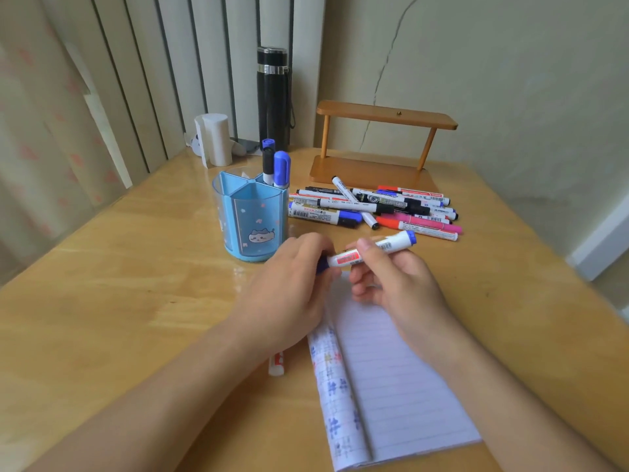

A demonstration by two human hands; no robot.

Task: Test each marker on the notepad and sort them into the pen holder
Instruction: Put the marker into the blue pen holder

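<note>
A white marker with blue ends (371,251) is held level above the top of the lined notepad (391,386). My right hand (398,281) grips its barrel. My left hand (292,287) pinches the blue cap at its left end. The blue pen holder (250,219) stands just behind my left hand, with two blue-capped markers (277,165) upright in a rear compartment. A pile of several markers (374,207) lies to the holder's right. Another marker (276,364) lies partly hidden under my left wrist.
A wooden shelf stand (381,144) sits behind the pile. A black flask (274,97) and a white paper roll (214,137) stand at the back by the wall. The wooden table (119,301) reaches left and front.
</note>
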